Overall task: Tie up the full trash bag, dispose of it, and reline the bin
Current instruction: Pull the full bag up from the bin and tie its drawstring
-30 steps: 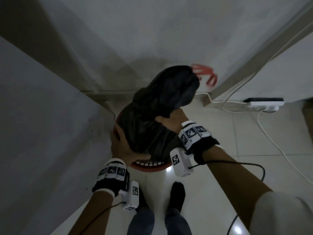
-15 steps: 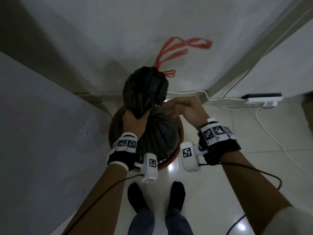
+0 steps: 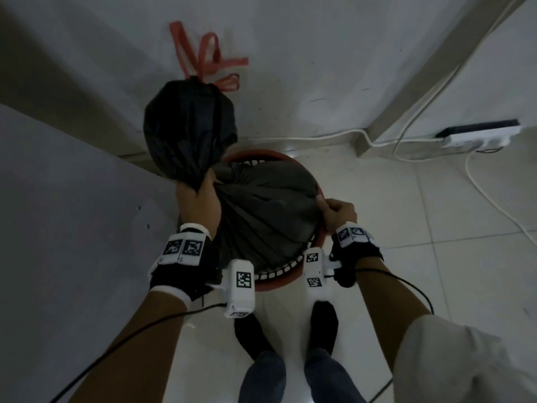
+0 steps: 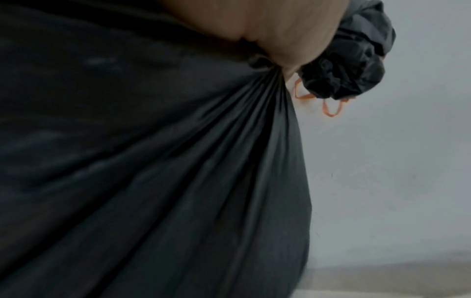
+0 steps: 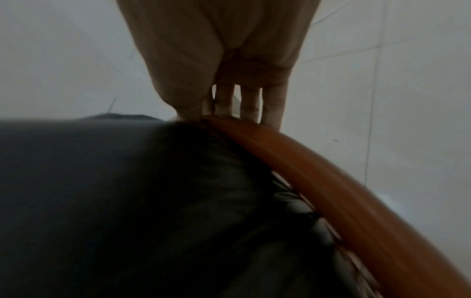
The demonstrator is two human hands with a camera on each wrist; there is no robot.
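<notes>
Both hands grip the black trash bag (image 3: 261,216): left (image 3: 197,199) clenches its neck, right (image 3: 337,212) pinches plastic

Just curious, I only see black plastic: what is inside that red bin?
A black trash bag fills the red bin; the left hand grips its gathered neck. The bag's contents and the bin's bottom are covered.

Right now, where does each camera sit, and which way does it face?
Head: on the person's head, looking down at the bag in the red bin; both forearms, left hand, right hand and feet show.
Left wrist: under the left hand, facing the wall along the bag's gathered neck; only the palm shows.
Right wrist: under the right hand, facing the floor over the bin rim; palm and fingers show.
Shared: all see the bag; head and left wrist see its red ties.
</notes>
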